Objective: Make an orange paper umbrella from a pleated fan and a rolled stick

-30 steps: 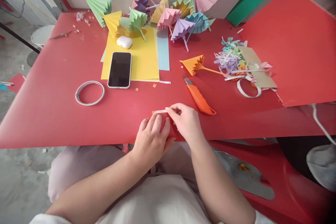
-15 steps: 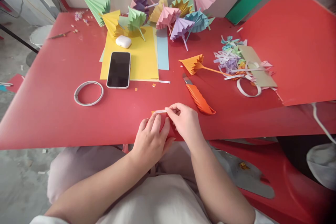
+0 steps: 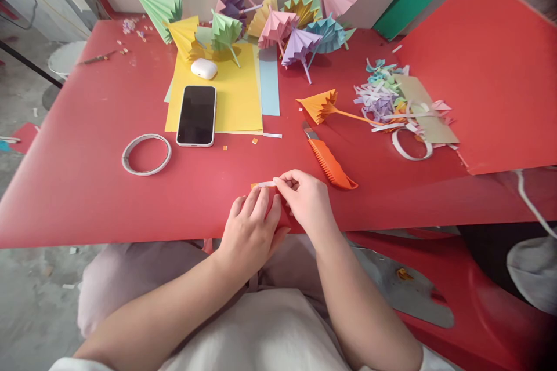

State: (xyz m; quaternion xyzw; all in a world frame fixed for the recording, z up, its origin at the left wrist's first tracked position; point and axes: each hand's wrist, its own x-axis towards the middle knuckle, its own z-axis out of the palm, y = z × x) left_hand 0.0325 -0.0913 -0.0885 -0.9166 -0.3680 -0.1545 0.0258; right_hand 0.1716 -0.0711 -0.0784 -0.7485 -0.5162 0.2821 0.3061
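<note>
Near the table's front edge, a narrow strip of white tape (image 3: 267, 184) lies along a small piece of orange paper (image 3: 253, 186). My left hand (image 3: 251, 225) rests on the table with its fingers spread, the fingertips touching the near edge of the strip. Thumb and forefinger of my right hand (image 3: 307, 199) pinch the strip's right end. Most of the orange paper is hidden under the fingers. To the right of my right hand lies an orange utility knife (image 3: 329, 163), its blade pointing away from me. A roll of tape (image 3: 147, 155) lies flat to the left.
Several folded paper umbrellas (image 3: 300, 46) stand along the back. A phone (image 3: 196, 116) and a white earbud case (image 3: 204, 68) rest on yellow paper (image 3: 239, 104). An orange paper umbrella (image 3: 319, 106), paper scraps (image 3: 378, 95), another ring of tape (image 3: 412, 153) and a red board (image 3: 491, 81) are to the right.
</note>
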